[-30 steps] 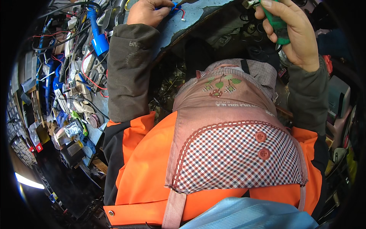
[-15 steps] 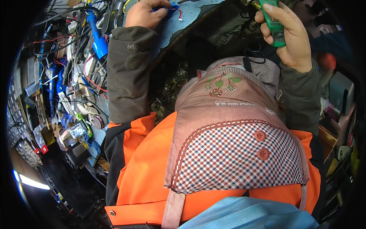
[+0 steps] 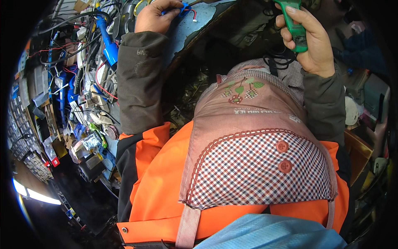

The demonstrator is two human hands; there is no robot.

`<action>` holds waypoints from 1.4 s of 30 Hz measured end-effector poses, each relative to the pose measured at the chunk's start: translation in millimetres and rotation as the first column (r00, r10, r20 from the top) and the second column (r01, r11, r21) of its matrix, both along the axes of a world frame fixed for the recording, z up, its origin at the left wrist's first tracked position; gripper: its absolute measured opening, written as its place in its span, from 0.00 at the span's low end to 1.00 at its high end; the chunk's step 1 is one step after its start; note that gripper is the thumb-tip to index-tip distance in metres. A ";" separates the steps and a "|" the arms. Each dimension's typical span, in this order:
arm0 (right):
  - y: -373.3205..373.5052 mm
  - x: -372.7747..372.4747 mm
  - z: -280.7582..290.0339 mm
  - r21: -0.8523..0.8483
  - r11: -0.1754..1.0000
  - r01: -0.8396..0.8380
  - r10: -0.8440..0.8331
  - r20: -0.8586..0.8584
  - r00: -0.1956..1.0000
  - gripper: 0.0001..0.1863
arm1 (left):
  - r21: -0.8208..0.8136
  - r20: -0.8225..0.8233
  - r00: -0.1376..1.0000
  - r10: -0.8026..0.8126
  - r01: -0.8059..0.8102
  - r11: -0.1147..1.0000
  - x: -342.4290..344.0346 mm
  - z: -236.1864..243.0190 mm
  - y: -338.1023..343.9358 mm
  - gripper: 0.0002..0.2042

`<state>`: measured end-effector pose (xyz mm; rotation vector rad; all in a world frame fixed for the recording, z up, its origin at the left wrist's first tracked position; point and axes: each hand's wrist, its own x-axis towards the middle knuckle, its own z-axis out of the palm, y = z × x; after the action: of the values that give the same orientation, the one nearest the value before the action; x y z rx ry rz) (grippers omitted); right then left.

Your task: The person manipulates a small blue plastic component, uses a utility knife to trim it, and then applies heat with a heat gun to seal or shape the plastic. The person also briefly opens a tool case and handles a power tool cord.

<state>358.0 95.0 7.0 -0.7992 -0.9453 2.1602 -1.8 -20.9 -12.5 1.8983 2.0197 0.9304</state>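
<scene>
At the top, my left hand (image 3: 151, 18) rests by the worn light-blue bench top (image 3: 182, 38), its thumb and fingers pinched on a small blue part (image 3: 185, 8). From that part hangs a short red and dark lead (image 3: 195, 15) ending in a small white plug. At upper right, my right hand (image 3: 316, 46) is wrapped round the green grip of a handheld tool (image 3: 295, 30). The tool's upper end runs out past the top edge, so its exact kind is hidden. Both hands are apart, with the bench edge between them.
Heaped tools, cables and parts cover the bench on the left, among them a blue tool (image 3: 109, 50) and a silvery bag (image 3: 92, 141). A lamp (image 3: 41, 198) glows at lower left. On the right are a cardboard box (image 3: 357, 151) and a grey case (image 3: 375, 97).
The green tool and my right hand have shifted slightly left. My left hand stays pinched on the blue part, with its lead a little lower left. The view has tilted slightly.
</scene>
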 end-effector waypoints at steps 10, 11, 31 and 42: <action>-13.9 7.7 -6.9 0.287 0.953 -0.102 0.103 0.009 0.995 0.18 | -0.101 0.093 0.992 -0.084 0.093 0.990 -32.3 -13.6 14.1 0.06; -19.6 2.3 2.8 0.244 0.968 -0.062 0.059 0.019 0.998 0.15 | -0.123 0.086 0.994 -0.064 0.074 0.990 -29.3 -9.6 12.5 0.06; -30.8 -3.5 28.3 0.147 0.989 0.014 -0.014 0.002 1.000 0.12 | -0.205 0.034 0.999 0.043 -0.035 0.978 -3.1 14.5 14.0 0.07; -25.2 -8.7 19.2 0.212 0.977 0.000 -0.016 0.076 0.997 0.10 | -0.140 -0.054 0.999 -0.003 -0.005 0.990 2.2 21.8 9.1 0.05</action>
<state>349.3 69.8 26.2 -0.7843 -1.1869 1.9925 0.4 -11.8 9.3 1.8662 2.0579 0.7246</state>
